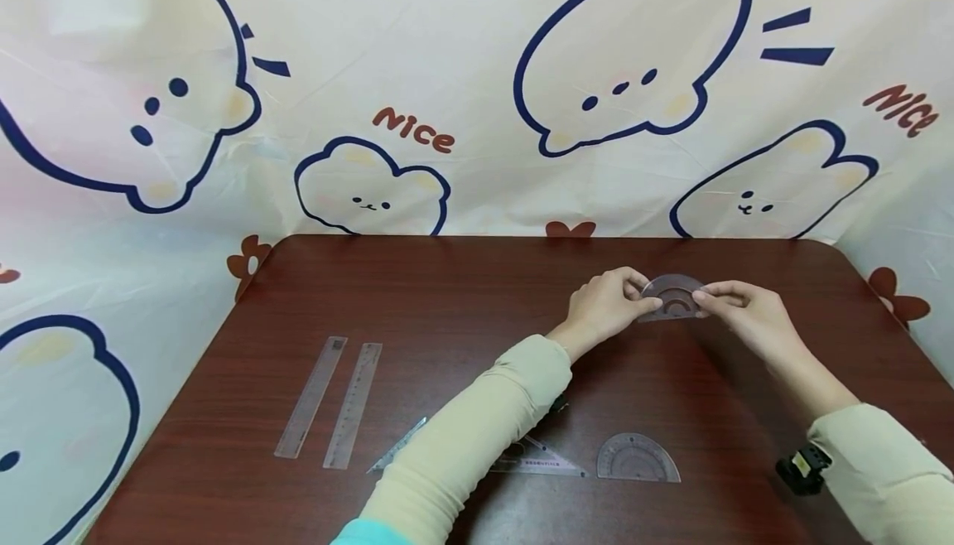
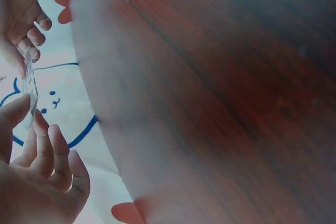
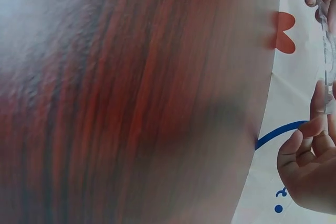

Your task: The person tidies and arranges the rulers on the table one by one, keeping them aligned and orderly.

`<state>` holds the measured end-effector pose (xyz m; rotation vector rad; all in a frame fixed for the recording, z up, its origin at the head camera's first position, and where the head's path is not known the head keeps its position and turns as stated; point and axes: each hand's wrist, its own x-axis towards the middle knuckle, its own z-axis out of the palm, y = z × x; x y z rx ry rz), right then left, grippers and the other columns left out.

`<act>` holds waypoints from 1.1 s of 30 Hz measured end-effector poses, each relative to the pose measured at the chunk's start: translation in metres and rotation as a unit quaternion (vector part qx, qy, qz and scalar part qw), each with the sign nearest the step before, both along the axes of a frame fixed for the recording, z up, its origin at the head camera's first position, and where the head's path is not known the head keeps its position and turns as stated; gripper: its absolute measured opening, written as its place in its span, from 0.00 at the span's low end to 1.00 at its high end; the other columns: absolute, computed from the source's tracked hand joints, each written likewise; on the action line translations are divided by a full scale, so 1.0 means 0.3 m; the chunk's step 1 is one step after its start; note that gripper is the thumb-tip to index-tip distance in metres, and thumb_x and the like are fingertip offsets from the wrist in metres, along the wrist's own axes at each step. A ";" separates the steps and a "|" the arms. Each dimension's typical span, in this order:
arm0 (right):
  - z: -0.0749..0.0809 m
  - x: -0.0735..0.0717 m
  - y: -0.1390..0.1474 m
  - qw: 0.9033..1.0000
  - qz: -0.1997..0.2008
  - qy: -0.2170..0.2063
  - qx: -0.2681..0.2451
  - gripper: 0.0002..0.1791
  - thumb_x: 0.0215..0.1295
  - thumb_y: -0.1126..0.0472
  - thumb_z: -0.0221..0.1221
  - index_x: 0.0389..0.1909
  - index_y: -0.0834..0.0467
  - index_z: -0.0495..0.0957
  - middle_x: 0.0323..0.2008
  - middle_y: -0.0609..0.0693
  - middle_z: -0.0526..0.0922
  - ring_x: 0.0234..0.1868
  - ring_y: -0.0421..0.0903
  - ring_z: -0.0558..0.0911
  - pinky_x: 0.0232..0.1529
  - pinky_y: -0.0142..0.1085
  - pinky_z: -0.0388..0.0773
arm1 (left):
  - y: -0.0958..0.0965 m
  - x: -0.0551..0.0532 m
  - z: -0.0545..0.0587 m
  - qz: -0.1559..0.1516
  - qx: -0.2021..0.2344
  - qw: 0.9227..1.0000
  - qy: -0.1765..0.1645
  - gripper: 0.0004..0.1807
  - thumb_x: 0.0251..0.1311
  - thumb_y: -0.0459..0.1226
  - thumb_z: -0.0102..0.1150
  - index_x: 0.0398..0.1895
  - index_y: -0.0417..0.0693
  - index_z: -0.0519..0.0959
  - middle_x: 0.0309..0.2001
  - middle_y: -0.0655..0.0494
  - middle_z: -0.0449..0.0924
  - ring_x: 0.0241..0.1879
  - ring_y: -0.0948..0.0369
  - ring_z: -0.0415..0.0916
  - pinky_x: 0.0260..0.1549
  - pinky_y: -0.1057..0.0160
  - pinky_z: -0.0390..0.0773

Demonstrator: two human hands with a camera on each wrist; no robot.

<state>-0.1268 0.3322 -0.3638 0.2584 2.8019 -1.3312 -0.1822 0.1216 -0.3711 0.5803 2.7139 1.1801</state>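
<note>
A clear protractor (image 1: 674, 296) is held up above the far right part of the table, its curved edge upward. My left hand (image 1: 605, 306) pinches its left end between thumb and fingers. At the opposite end, my right hand (image 1: 753, 317) pinches it the same way. Seen nearly edge-on, the protractor (image 2: 30, 85) spans both hands in the left wrist view, and the right wrist view shows its thin edge too. A second clear protractor (image 1: 638, 458) lies flat nearer the front, to the right of a set square (image 1: 547, 460) partly covered by my left sleeve.
Two clear rulers (image 1: 310, 396) (image 1: 354, 404) lie side by side on the left of the brown table (image 1: 462, 280). Another clear piece (image 1: 398, 444) shows partly beside the left sleeve. A printed cloth (image 1: 477, 56) hangs behind the table's far edge.
</note>
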 end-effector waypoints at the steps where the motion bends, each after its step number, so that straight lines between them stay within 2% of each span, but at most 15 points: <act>1: -0.001 0.005 0.003 1.000 -0.003 0.000 0.005 0.37 0.67 0.36 0.56 0.59 0.65 0.74 0.37 0.46 0.88 0.39 0.31 0.77 0.38 0.35 0.71 | 0.001 0.004 0.001 0.001 0.001 1.000 0.002 0.14 0.60 0.54 0.67 0.45 0.62 0.83 0.27 0.76 0.76 0.28 0.74 0.72 0.33 0.65 0.69; 3: -0.004 0.017 0.007 1.000 -0.008 0.003 0.015 0.36 0.67 0.36 0.57 0.58 0.65 0.75 0.40 0.51 0.88 0.40 0.31 0.76 0.40 0.37 0.70 | 0.002 0.012 0.003 0.002 0.001 1.000 0.003 0.13 0.60 0.54 0.67 0.44 0.63 0.83 0.27 0.77 0.76 0.28 0.75 0.72 0.33 0.66 0.68; 6: -0.010 0.033 0.010 0.999 -0.012 0.007 0.033 0.35 0.67 0.36 0.57 0.56 0.65 0.76 0.47 0.60 0.84 0.44 0.40 0.76 0.41 0.41 0.70 | 0.002 0.024 0.005 0.000 -0.002 1.000 0.002 0.11 0.60 0.54 0.67 0.42 0.64 0.83 0.26 0.77 0.76 0.28 0.75 0.71 0.31 0.67 0.68; 9: -0.017 0.047 0.012 0.999 -0.013 0.011 0.049 0.34 0.67 0.37 0.57 0.55 0.64 0.78 0.51 0.64 0.81 0.46 0.46 0.75 0.40 0.41 0.71 | 0.002 0.035 0.005 0.002 -0.012 1.000 0.000 0.10 0.60 0.54 0.67 0.40 0.65 0.83 0.26 0.77 0.76 0.27 0.75 0.71 0.31 0.67 0.68; 15: -0.029 0.075 0.020 0.998 -0.003 0.023 0.061 0.31 0.67 0.40 0.60 0.55 0.64 0.79 0.44 0.60 0.84 0.35 0.33 0.76 0.32 0.33 0.72 | 0.006 0.052 0.002 -0.008 -0.029 0.999 -0.013 0.11 0.59 0.54 0.68 0.40 0.64 0.84 0.25 0.77 0.75 0.24 0.73 0.71 0.31 0.66 0.67; 22: -0.030 0.102 0.027 0.996 0.008 0.037 0.075 0.27 0.67 0.42 0.61 0.53 0.62 0.79 0.39 0.58 0.86 0.34 0.36 0.77 0.30 0.31 0.71 | 0.002 0.060 0.001 -0.026 -0.030 0.999 -0.021 0.10 0.56 0.53 0.70 0.37 0.64 0.84 0.23 0.76 0.75 0.23 0.71 0.72 0.29 0.66 0.67; 33: -0.025 0.120 0.033 0.994 0.013 0.056 0.095 0.25 0.67 0.44 0.62 0.50 0.62 0.81 0.37 0.58 0.86 0.31 0.32 0.76 0.28 0.31 0.70 | -0.003 0.075 0.007 -0.044 -0.035 0.998 -0.029 0.11 0.57 0.53 0.69 0.40 0.65 0.83 0.25 0.78 0.76 0.24 0.74 0.72 0.32 0.65 0.67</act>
